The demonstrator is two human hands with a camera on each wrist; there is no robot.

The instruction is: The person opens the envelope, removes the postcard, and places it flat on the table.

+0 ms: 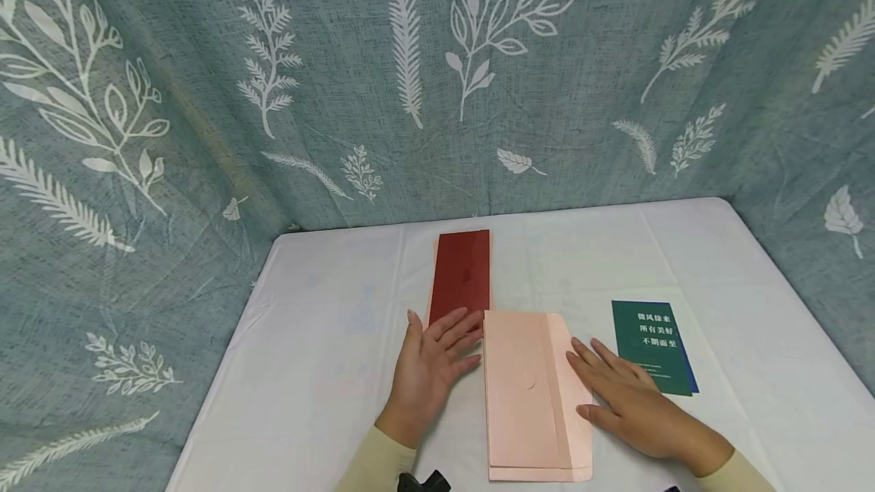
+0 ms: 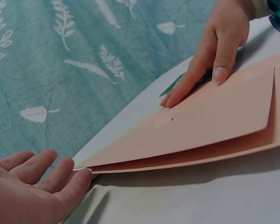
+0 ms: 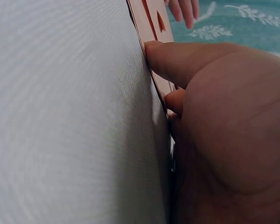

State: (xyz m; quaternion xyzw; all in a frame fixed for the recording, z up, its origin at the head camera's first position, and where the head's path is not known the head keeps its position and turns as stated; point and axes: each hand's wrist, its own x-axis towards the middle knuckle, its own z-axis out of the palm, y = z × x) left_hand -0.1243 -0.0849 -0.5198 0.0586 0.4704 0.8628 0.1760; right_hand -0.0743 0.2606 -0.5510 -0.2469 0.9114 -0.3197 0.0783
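Note:
A pale pink paper envelope [image 1: 519, 393] lies upright before me on the table, its flap [image 1: 570, 393] unfolded to the right and a small curved slit in its front. My left hand [image 1: 431, 363] is palm up at its left edge, fingers extended and the tips close to the paper. In the left wrist view the envelope's front panel [image 2: 196, 116] gapes slightly from its back along the lower edge. On the flap's right edge rest the fingertips of my right hand [image 1: 632, 405]; the thumb [image 3: 172, 58] touches that edge too.
Behind the left hand lies a dark red envelope [image 1: 461, 275] with a paler edge beneath. A green card [image 1: 645, 332] with white writing overlaps a blue one [image 1: 694, 382] at right, partly behind the right hand. Patterned curtains [image 1: 342, 97] border the white-covered table [image 1: 314, 310].

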